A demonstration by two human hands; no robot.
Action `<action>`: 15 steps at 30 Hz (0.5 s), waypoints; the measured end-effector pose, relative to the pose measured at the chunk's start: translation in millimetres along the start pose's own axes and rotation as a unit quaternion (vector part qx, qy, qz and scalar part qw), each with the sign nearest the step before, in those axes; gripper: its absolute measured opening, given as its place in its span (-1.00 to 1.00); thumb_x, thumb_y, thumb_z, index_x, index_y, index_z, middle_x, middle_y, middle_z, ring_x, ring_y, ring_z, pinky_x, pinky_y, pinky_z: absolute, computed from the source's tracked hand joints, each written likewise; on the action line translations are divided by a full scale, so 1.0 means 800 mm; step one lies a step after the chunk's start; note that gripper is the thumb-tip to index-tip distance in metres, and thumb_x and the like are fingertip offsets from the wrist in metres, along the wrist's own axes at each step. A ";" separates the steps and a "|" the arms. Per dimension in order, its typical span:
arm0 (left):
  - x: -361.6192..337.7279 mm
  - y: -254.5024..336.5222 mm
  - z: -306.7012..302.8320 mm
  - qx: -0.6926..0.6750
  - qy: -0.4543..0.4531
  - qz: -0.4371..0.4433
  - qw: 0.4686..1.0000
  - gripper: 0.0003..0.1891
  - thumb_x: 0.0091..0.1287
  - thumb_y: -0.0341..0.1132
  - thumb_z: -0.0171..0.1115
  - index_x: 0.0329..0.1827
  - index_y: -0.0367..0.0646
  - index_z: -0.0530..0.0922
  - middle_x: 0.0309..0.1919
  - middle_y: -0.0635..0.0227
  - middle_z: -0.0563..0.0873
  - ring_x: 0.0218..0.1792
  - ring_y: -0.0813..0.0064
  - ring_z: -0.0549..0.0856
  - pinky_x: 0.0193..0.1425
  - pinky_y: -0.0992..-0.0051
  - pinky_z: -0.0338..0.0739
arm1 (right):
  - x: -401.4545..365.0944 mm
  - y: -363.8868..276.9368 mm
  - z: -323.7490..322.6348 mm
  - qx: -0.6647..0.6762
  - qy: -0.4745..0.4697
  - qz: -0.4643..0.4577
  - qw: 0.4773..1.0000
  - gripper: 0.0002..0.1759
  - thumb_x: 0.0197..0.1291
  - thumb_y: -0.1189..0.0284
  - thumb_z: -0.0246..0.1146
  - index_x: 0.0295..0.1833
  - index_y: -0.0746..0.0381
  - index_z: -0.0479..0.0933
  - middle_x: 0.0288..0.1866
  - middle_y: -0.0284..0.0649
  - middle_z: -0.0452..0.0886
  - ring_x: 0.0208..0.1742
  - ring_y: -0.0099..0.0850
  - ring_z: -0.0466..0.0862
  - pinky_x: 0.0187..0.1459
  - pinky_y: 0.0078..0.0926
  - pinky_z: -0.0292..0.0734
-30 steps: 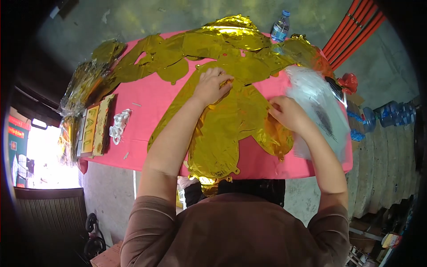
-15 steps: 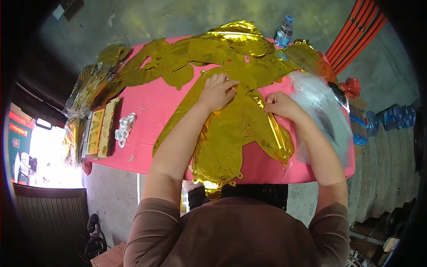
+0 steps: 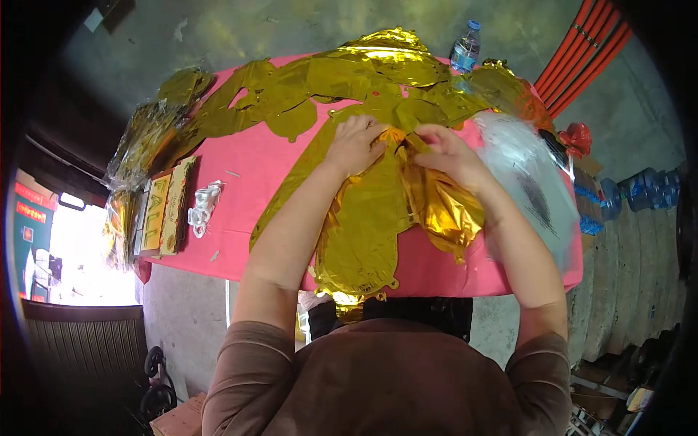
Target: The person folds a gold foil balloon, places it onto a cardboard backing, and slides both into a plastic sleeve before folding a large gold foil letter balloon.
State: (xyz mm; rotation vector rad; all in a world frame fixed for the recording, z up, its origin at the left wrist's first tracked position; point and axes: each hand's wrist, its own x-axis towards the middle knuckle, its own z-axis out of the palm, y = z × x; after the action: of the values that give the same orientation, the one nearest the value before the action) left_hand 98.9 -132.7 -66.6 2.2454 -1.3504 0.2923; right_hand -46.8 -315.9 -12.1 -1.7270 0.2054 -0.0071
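A flat gold foil balloon [image 3: 363, 243] lies in front of me on the pink-covered table [image 3: 225, 163], its near end hanging past the table edge. My left hand [image 3: 354, 147] rests on its upper part, fingers curled and gripping a fold of the foil. Just right of it, my right hand [image 3: 449, 156] pinches the balloon's right side, which is gathered up and creased below the fingers. More flat gold foil balloons [image 3: 338, 80] are spread along the far side of the table. My fingertips are partly hidden by the foil.
Clear plastic bags [image 3: 527, 185] lie on the right. A water bottle [image 3: 465, 47] stands at the back. On the left are a FALL box [image 3: 166, 211], white ribbon [image 3: 204, 208] and plastic-wrapped gold packets [image 3: 145, 145]. Red pipes [image 3: 585, 54] stand beyond the far right corner.
My right hand has moved left towards my left hand, pulling the balloon's right lobe inward so it bunches and wrinkles. My left hand has stayed nearly in place.
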 end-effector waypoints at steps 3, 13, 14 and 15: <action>0.001 -0.002 0.002 0.041 -0.017 0.001 0.999 -0.59 0.25 -0.10 0.17 0.16 0.05 0.54 0.06 0.34 0.50 0.13 0.30 0.42 0.20 0.30 0.26 | 0.006 -0.039 0.049 -0.007 -0.082 -0.114 0.990 -0.60 0.05 0.46 0.34 0.03 0.29 0.45 -0.11 -0.24 0.56 -0.05 -0.45 0.53 -0.07 -0.53 0.45; 0.006 -0.086 0.078 0.067 -0.023 0.028 0.997 -0.54 0.21 -0.20 0.11 0.22 0.04 0.45 -0.02 0.39 0.49 0.09 0.35 0.41 0.14 0.37 0.26 | 0.051 -0.032 0.115 0.101 -0.002 -0.249 0.963 -0.86 0.20 0.52 0.08 -0.33 0.36 0.51 -0.48 -0.31 0.50 -0.47 -0.52 0.52 -0.35 -0.56 0.43; 0.004 -0.076 0.067 0.064 -0.022 0.025 0.997 -0.54 0.21 -0.20 0.11 0.22 0.04 0.45 -0.02 0.39 0.49 0.09 0.35 0.41 0.14 0.37 0.26 | 0.055 -0.018 0.096 0.042 0.034 -0.234 0.971 -0.82 0.20 0.50 0.07 -0.40 0.35 0.50 -0.48 -0.26 0.51 -0.47 -0.47 0.53 -0.33 -0.51 0.44; 0.005 -0.057 0.045 0.069 -0.028 0.033 0.997 -0.55 0.22 -0.23 0.10 0.22 0.07 0.46 -0.02 0.40 0.49 0.09 0.36 0.41 0.14 0.36 0.26 | 0.056 -0.003 0.078 -0.019 0.071 -0.218 0.973 -0.76 0.21 0.48 0.06 -0.48 0.35 0.48 -0.48 -0.21 0.52 -0.47 -0.41 0.54 -0.32 -0.45 0.44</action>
State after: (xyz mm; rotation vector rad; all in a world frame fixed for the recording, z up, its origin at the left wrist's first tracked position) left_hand 138.4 -136.7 -109.2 2.3410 -1.4760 0.3595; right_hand 5.4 -261.1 -24.8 -1.7796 -0.0738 -0.4536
